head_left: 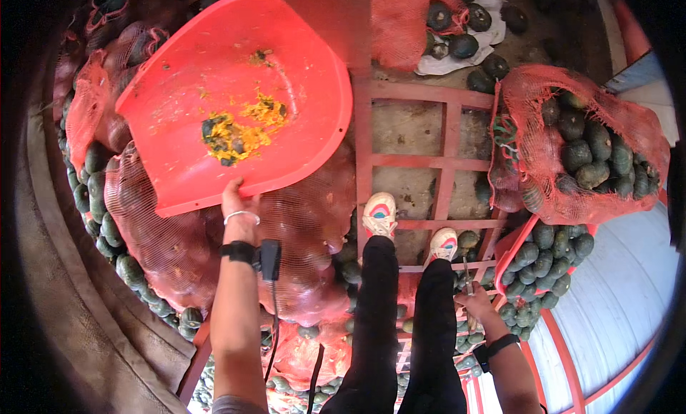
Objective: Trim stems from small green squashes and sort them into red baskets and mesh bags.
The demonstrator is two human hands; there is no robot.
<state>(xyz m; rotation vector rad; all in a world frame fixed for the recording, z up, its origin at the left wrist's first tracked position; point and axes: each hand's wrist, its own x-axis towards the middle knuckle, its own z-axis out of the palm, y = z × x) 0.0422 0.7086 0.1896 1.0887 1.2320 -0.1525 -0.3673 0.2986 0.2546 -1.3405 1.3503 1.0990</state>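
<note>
My left hand point(241, 201) grips the near rim of a large red plastic scoop-like tray point(179, 92). Broken orange squash flesh with dark green rind pieces point(243, 131) lies in the tray. Low on the right, my right hand point(477, 304) is closed around a slim tool with a narrow metallic end point(468, 274); its exact kind is too small to make out. Just beyond the tool's tip sits a small green squash point(468, 240), beside my right shoe point(441, 245). Whether the tip touches that squash I cannot tell.
Red mesh sacks of dark green squashes point(286, 249) are piled at left. An open mesh sack point(600, 146) stands at right above loose squashes point(547, 257). My feet are on a red metal frame point(436, 164) with wide gaps. A brown quilted cover point(78, 299) borders the left.
</note>
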